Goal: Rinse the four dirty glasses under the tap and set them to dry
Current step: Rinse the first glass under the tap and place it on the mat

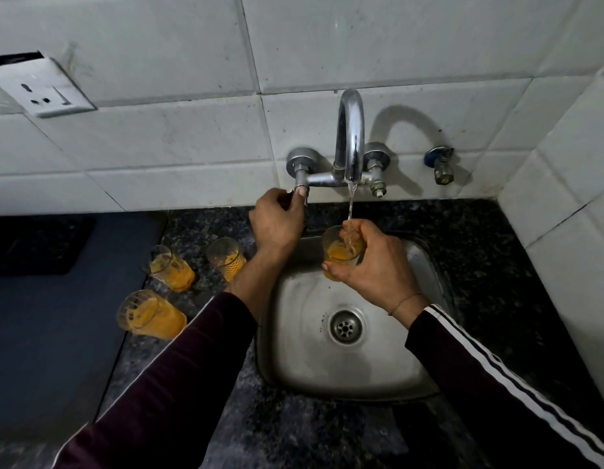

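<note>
My right hand (371,265) grips a glass (339,253) smeared with orange residue, held above the steel sink (293,350). A thin stream of water falls from the chrome tap (351,137) into that glass. My left hand (276,221) grips the tap's left handle (302,192). Three more orange-stained glasses stand on the dark granite counter left of the sink: one at the back (170,267), one beside my left forearm (226,258), one nearest me (148,314).
A dark blue mat (53,316) covers the counter at the left. A white socket plate (43,91) hangs on the tiled wall. A small valve (441,165) sticks out to the right of the tap. The drain (346,324) lies in the sink's middle.
</note>
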